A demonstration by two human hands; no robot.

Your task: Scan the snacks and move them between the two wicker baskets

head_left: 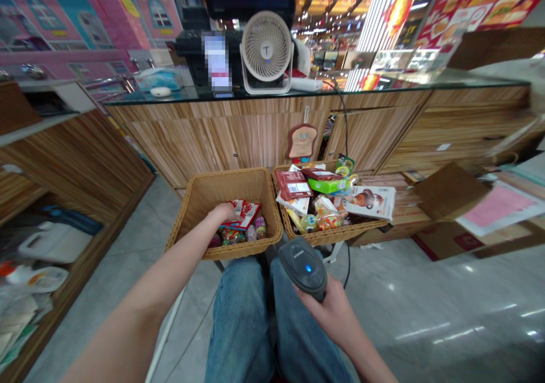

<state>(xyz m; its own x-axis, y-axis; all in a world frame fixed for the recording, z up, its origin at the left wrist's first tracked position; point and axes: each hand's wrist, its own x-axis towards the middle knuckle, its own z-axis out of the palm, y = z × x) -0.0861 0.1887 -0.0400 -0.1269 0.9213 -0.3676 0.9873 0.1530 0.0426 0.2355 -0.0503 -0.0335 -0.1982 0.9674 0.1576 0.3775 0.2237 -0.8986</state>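
Inside the left wicker basket (221,183), my left hand (225,214) rests at some red packets (247,215); its fingers are closed at the packets' left edge. Small colourful items (251,232) lie below them in the basket. My right hand (326,306) is wrapped round the handle of a dark grey scanner (303,266) with a blue light, over my right knee. The right wicker basket (340,235) is heaped with a brown-red packet (293,185), a green box (326,185), a white box (370,202) and several other packaged goods.
Behind the baskets stands a wooden counter (191,133) with a white fan (267,48) and a screen on top. A bread-shaped item (302,141) hangs on its front. Open cardboard boxes (451,190) are at right, a wooden shelf (76,167) at left. A black cable hangs near the right basket.
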